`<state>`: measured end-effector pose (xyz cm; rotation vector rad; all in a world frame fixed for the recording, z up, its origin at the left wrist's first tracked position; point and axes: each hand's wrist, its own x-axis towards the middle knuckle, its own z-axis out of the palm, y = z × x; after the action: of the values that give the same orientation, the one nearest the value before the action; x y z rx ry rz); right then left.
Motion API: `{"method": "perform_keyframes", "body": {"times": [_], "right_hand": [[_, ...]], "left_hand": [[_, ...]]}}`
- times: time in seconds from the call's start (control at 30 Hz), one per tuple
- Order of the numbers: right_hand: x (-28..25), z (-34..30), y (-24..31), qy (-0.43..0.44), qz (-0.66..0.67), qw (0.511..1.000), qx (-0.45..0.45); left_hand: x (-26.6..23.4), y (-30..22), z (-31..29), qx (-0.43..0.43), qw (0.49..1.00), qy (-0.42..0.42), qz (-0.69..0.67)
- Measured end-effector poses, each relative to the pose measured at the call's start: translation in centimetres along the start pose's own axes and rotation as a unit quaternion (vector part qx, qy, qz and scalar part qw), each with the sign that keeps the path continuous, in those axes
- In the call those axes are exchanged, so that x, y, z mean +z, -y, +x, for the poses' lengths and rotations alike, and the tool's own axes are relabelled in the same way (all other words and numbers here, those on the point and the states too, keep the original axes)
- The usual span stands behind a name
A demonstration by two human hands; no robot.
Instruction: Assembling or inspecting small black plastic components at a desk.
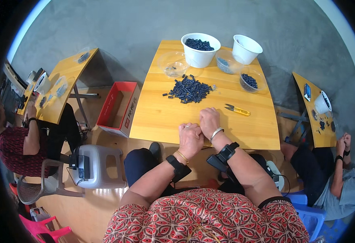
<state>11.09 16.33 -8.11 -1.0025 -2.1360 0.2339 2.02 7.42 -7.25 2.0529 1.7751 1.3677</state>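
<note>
both hands, left hand (190, 139) and right hand (209, 120), are closed together at the table edge (157, 135); what they grip i cannot tell; at 12 o'clock a big pile of dark pieces (189, 90) lies loose, so much work seems left

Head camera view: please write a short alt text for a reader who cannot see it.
A seated person's left hand and right hand are closed together at the near edge of a wooden table. Farther back lie a pile of small dark parts, yellow snips, two white buckets and clear bowls.
</note>
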Motion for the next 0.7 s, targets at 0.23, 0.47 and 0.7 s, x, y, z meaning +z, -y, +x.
{"method": "perform_keyframes", "body": {"times": [0.23, 0.47, 0.7], "right_hand": [[-0.1, -0.1, 0.0, 0.018, -0.043, 0.999, -0.005], [-4.0, -1.6, 2.5, -0.047, 0.279, 0.955, 0.089], [-7.9, -3.6, 6.9, 0.012, 0.141, 0.989, -0.036]], "left_hand": [[-0.2, -0.1, -0.1, -0.003, 1.0, -0.008, 0.004], [-2.2, 0.3, 0.7, -0.215, 0.916, -0.011, -0.338], [-4.2, -3.3, -0.1, -0.375, 0.659, 0.017, -0.652]]}}
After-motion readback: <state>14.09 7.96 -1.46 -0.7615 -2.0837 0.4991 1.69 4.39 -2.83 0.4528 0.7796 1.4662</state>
